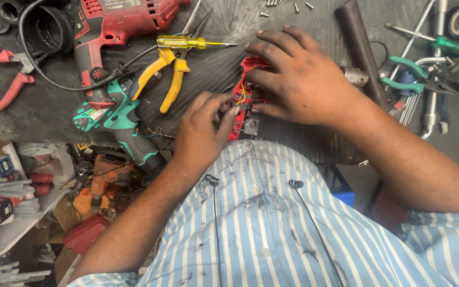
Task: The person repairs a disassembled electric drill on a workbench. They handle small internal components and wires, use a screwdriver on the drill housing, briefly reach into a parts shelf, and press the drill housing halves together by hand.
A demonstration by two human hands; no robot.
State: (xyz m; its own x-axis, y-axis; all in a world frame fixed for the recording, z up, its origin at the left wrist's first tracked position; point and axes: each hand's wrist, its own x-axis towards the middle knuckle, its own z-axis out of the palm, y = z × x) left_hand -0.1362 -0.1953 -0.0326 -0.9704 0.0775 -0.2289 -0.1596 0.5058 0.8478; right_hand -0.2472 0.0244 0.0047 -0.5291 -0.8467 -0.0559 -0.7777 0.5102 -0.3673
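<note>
A red plastic housing [248, 68] with coloured wires and a small black part inside lies on the dark rubber mat [224, 32] at the bench's near edge. My right hand [298, 79] rests over its right side, fingers spread across the top and holding it down. My left hand [204, 130] is at its left side, fingertips pinched on the wires and the black part near the lower end. Most of the housing is hidden under both hands.
Yellow-handled pliers [170, 74] and a yellow screwdriver [187, 42] lie left of the housing. A red corded drill [118, 26] and a teal cordless drill [120, 117] sit further left. Green-handled pliers [407, 74], wrenches and a dark pipe [362, 48] lie to the right. Loose screws lie at the top.
</note>
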